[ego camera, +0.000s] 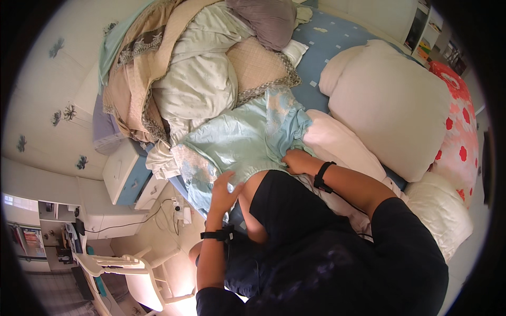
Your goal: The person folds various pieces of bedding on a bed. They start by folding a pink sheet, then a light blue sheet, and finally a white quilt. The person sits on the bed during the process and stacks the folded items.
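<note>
A pale turquoise fabric cover point(233, 134) with floral-patterned panels and a gathered edge lies spread before me on the bed, close to my bent knee. My right hand point(298, 161) has its fingers curled on the cover's right edge. Over the left side of the cover, my left hand point(225, 193) is raised with fingers apart and holds nothing. Both wrists wear black straps. Just beyond the cover lie a crumpled whitish quilt point(197, 87) and a beige quilted pillow sham point(261, 65) with a patterned border.
A large white bundled duvet point(389, 106) and a red-flowered bedding piece point(454, 130) lie at right on the blue mattress point(316, 39). A mauve pillow point(269, 19) is at the far side. Lower left are a drawer cabinet point(124, 173), a power strip point(180, 209) with cords, and a white chair point(142, 280).
</note>
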`<state>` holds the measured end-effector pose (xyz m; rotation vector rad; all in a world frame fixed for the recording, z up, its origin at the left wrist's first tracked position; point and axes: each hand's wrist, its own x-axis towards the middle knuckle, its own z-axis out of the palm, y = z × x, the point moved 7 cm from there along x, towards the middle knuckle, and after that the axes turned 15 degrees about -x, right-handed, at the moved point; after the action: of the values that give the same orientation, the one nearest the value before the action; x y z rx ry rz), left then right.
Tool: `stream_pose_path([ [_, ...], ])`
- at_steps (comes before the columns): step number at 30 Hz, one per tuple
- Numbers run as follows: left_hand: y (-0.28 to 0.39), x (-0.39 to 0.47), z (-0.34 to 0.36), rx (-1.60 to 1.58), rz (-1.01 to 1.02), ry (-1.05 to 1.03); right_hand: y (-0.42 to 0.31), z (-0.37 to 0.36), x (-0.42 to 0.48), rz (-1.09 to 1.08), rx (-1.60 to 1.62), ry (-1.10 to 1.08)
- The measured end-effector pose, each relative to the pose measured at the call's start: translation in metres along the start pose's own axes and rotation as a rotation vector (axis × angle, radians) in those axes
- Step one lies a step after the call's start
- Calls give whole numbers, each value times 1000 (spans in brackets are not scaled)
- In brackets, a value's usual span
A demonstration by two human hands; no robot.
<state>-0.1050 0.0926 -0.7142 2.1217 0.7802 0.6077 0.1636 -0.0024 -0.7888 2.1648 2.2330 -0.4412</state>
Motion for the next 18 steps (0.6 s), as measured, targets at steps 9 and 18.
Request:
stream_pose_path([
  [9,-194,-123,-96,-40,-430,739,24,-86,-47,43,125,710],
  [18,-220,-122,-88,-561,-627,712,164,-35,-13,545,884,700],
])
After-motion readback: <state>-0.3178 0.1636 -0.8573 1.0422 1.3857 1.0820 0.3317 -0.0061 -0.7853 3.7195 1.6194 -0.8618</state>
